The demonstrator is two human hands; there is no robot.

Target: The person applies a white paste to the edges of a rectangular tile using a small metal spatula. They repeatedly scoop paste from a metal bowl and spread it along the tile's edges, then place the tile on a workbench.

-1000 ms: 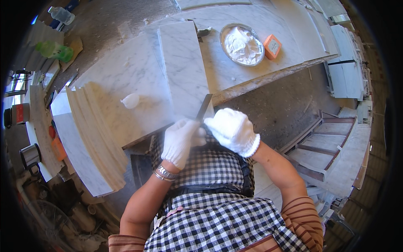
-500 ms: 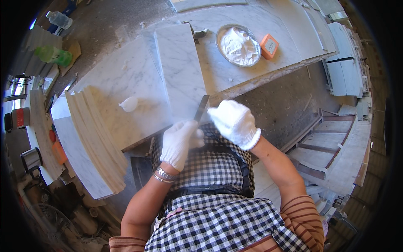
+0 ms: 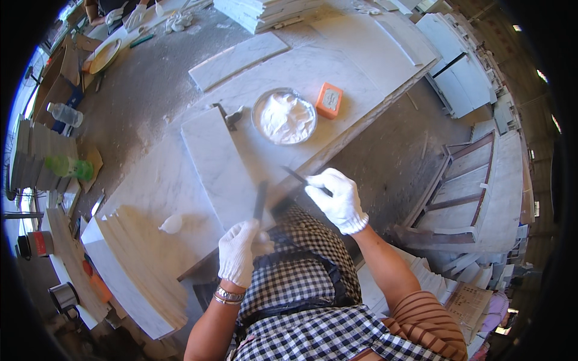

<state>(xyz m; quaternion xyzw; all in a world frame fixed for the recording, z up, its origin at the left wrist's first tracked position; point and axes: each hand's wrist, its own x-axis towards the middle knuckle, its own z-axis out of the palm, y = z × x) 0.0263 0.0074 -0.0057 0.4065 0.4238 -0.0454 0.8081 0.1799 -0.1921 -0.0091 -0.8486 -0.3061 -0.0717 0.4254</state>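
My left hand, in a white knit glove, is closed around a flat dark blade like a putty knife, which points away from me. Closed too, my gloved right hand grips a thin dark scraper, its tip toward the left. The two tools are apart, above the near end of a long white marble slab. Beyond them, a round metal bowl of white paste rests on the marble table, with an orange box beside it. A small white lump lies left of the slab.
Stacked marble strips stand at the near left. A green bottle and a clear bottle are farther left. A wooden frame lies at the right. Another person's gloved hands show at the far left.
The view has shifted toward the far side, so the bowl and box appear lower and farther left. My hands have moved apart, and the right hand's scraper now shows.
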